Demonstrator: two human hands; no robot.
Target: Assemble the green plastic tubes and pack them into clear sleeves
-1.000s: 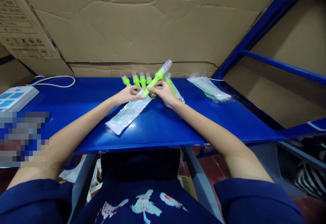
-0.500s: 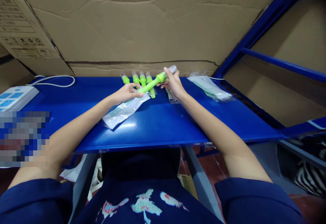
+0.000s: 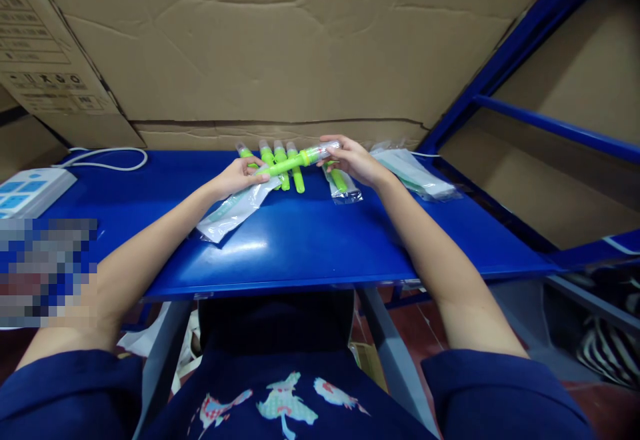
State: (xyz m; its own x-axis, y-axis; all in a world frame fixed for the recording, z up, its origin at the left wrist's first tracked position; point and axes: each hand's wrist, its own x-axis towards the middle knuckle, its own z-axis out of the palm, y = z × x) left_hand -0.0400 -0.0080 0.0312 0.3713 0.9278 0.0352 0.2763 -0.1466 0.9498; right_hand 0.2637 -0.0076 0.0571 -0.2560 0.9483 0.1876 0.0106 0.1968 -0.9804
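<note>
Held between both hands is a bright green stick with a clear cap, tilted slightly up to the right. My left hand pinches its lower left end together with the mouth of a clear plastic bag that has white and pale green in it. The stick's end seems to be inside the bag mouth. At the other end, my right hand has its fingers closed around the clear cap. Behind the held stick, several similar green sticks lie in a row. One green stick in a clear bag lies below my right hand.
More flat plastic bags lie at the right of the blue table. A white power strip and white cable are at the left. Cardboard walls the back; a blue frame stands right.
Both hands have shifted the stick and bag slightly left, and the stick now lies flatter. My right hand has lowered its end, and the bagged stick beneath it shows more.
</note>
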